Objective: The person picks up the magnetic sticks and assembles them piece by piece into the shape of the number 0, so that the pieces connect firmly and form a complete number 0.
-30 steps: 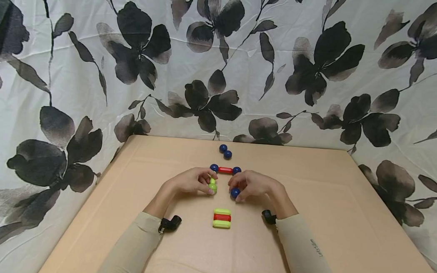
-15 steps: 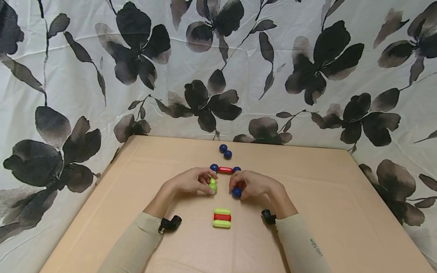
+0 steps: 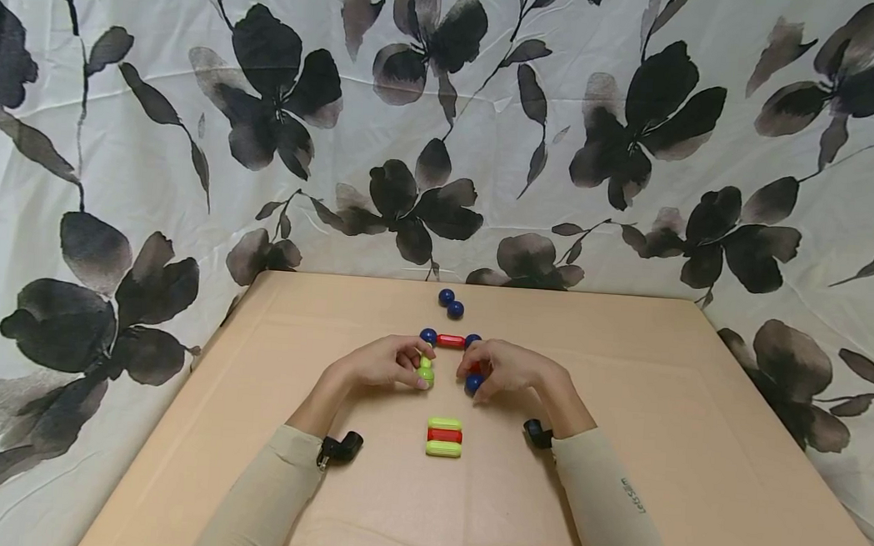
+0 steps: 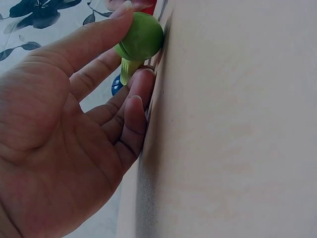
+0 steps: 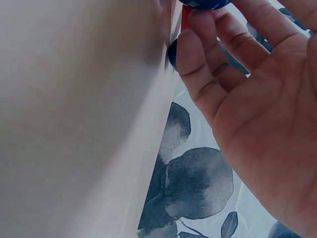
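My left hand (image 3: pixel 382 360) pinches a green ball (image 4: pixel 142 37) between thumb and fingers at the table top. A yellow-green rod (image 4: pixel 130 71) extends from that ball toward a blue ball (image 3: pixel 428 336) behind it. My right hand (image 3: pixel 509 369) holds another blue ball (image 3: pixel 474 383), with a red rod (image 5: pixel 186 18) beside it, partly hidden by the fingers. Just beyond both hands, a red rod (image 3: pixel 451 341) lies crosswise between the blue ball on the left and a blue ball (image 3: pixel 473 339) on the right, which the right hand partly covers.
Two loose blue balls (image 3: pixel 451 304) sit near the table's back edge. Closer to me, a red rod (image 3: pixel 444 435) lies between two yellow-green rods (image 3: pixel 444 449). A floral cloth (image 3: pixel 535 145) hangs behind the tan table (image 3: pixel 625 385).
The right hand shifts the blue ball slightly to the right, and its fingers spread a little, showing more of the red rod. The left hand stays in place.
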The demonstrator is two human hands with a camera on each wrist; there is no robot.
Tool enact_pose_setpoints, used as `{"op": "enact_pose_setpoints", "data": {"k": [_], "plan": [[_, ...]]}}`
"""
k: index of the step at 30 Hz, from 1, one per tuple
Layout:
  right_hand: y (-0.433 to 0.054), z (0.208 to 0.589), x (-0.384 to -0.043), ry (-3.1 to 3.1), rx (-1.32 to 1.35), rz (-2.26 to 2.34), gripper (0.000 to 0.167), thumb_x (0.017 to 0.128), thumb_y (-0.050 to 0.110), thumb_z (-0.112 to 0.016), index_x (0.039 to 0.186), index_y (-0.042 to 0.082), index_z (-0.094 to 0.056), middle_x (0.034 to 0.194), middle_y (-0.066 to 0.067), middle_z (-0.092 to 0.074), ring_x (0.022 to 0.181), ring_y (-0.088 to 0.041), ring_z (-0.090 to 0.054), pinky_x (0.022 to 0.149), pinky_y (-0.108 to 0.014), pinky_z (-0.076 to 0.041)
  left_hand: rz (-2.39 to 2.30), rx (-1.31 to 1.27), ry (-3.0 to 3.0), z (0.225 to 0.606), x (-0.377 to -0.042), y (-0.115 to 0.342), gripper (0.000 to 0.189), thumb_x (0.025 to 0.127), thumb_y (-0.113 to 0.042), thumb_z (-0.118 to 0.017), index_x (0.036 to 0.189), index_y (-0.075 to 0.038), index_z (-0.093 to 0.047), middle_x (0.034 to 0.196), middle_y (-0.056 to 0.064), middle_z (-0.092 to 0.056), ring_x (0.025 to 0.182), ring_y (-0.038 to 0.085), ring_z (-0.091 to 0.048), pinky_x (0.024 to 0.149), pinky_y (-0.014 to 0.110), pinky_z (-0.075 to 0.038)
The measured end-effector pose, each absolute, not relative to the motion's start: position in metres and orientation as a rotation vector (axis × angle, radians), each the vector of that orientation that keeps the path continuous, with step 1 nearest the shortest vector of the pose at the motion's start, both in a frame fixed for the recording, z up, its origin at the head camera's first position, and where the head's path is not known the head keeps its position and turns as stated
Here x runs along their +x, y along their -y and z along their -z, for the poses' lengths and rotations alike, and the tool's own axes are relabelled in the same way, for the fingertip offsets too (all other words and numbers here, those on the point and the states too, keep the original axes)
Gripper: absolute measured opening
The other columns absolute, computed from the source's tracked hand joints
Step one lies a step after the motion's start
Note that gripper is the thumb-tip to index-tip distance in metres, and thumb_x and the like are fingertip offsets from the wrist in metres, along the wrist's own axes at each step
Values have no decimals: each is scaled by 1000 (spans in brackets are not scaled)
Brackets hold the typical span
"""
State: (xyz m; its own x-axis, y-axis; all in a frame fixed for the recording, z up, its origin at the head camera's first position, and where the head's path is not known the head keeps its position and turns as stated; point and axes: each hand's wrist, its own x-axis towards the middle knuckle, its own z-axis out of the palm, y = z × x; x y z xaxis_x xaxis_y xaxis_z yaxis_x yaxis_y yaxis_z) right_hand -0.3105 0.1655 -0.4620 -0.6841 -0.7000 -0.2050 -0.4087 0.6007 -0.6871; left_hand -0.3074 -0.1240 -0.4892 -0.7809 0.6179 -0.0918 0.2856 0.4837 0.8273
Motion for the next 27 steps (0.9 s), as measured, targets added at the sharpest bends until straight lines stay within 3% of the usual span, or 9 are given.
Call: {"op": "enact_pose_setpoints", "data": {"k": [3, 10, 18, 27], "plan": [[-165, 463, -311, -2364, -887, 863, 33, 80, 9, -90, 110, 16, -78, 115, 2, -65, 110, -24, -52, 98, -42, -46, -1212, 749, -2353, 489, -307, 124, 50, 89, -28, -85, 133, -15, -64, 110, 6, -67, 100, 21, -62, 91, 32, -52], [-166, 465, -313, -2357, -921, 893, 25, 81, 7, -89, 104, 12, -79, 108, 0, -65, 100, -26, -54, 85, -37, -47, -1223, 742, -2336, 488, -306, 125, 50, 90, -25, -84, 134, -13, -63, 111, 8, -67, 101, 22, -62, 91, 32, -51], [-166, 467, -314, -2362, -905, 906, 26, 81, 7, -89, 104, 12, -79, 110, -1, -64, 99, -24, -53, 84, -36, -47, -1231, 740, -2322, 488, -306, 126, 51, 90, -25, -84, 134, -11, -63, 113, 10, -66, 101, 22, -61, 92, 32, -51], [-167, 470, -318, -2378, -894, 921, 24, 84, 7, -87, 105, 15, -79, 124, 1, -65, 120, -24, -52, 104, -45, -47, -1231, 723, -2354, 488, -306, 125, 50, 90, -27, -84, 134, -14, -64, 111, 6, -66, 102, 22, -61, 92, 33, -51]]}}
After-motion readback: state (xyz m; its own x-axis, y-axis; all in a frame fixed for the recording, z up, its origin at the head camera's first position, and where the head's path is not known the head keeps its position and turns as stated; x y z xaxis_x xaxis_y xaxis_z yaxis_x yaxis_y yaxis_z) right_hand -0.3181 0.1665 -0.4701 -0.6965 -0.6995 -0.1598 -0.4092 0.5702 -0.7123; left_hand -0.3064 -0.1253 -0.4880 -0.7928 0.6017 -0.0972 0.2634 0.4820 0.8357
